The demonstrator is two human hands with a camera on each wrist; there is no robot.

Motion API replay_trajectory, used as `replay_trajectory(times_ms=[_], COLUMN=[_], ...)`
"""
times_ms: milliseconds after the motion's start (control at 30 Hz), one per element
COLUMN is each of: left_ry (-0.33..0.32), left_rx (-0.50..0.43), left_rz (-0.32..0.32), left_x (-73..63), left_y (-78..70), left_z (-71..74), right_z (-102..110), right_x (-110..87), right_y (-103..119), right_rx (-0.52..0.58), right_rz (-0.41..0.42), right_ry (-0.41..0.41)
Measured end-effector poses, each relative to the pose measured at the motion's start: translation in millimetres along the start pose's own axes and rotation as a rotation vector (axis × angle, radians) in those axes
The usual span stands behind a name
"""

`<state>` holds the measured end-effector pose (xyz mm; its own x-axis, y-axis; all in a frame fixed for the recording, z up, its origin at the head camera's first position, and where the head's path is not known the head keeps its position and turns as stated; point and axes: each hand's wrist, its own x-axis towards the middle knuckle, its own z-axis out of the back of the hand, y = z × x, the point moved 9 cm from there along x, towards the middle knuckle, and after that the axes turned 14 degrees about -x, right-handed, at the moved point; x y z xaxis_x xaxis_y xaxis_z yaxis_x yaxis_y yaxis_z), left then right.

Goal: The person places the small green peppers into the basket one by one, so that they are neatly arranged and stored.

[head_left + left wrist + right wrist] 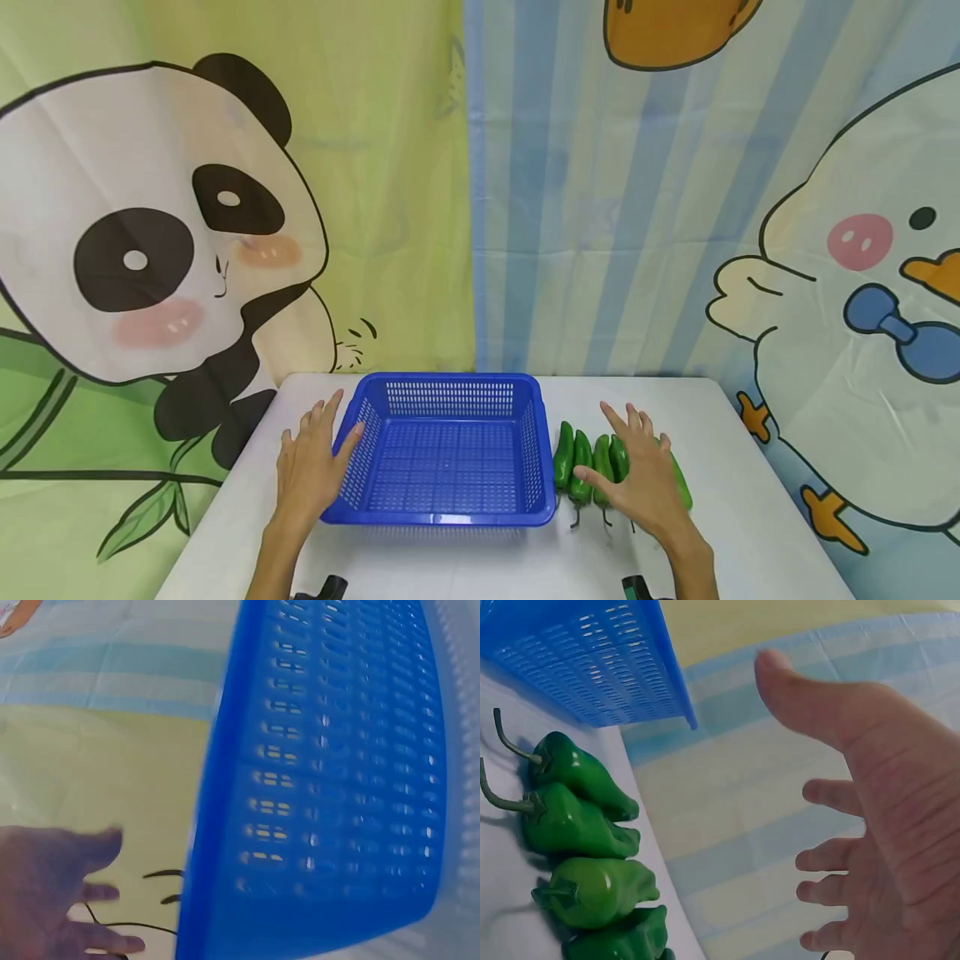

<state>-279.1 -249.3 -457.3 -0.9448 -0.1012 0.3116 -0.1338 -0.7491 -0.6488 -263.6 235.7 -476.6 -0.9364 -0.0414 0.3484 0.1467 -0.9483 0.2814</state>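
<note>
A blue plastic basket (442, 520) with perforated walls stands on the table, and nothing lies in it. My left hand (313, 462) is at the basket's left side, fingers spread and holding nothing. In the left wrist view, that hand (52, 892) shows apart from the basket's rim (225, 787). Several green peppers (564, 458) lie side by side to the right of the basket, stems toward me. Over their right part hovers my right hand (641, 475), which hides some of them. The right wrist view shows its fingers extended, apart from the peppers (585, 832).
The white table (405, 571) runs back to a hanging curtain (397, 208) printed with a panda and a white bird. Two small dark objects (332, 588) show at the bottom edge near the wrists; their kind is unclear.
</note>
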Motion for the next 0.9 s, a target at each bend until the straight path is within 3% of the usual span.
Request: replay_trajectory(times_ms=[167,400,733,900], left_ry=[-0.099,-0.120,-0.135,-0.143], left_rx=[-0.058,-0.103,-0.236,-0.285], left_rz=[0.087,0.105,0.162,0.179], left_x=[3.4,8.3,12.2,13.9], left_y=[19.0,40.1,64.5,71.6], left_z=[8.9,6.0,-7.6,-13.1], right_z=[18,40,50,49], right_x=[-4.0,-10.0,-16.9,-20.4], right_y=[-6,-18,-46,-59], right_rx=[-0.020,-0.087,0.000,0.081], right_rz=[-0.048,-0.092,-0.207,-0.253], right_ry=[-0.129,-0.317,-0.422,-0.416])
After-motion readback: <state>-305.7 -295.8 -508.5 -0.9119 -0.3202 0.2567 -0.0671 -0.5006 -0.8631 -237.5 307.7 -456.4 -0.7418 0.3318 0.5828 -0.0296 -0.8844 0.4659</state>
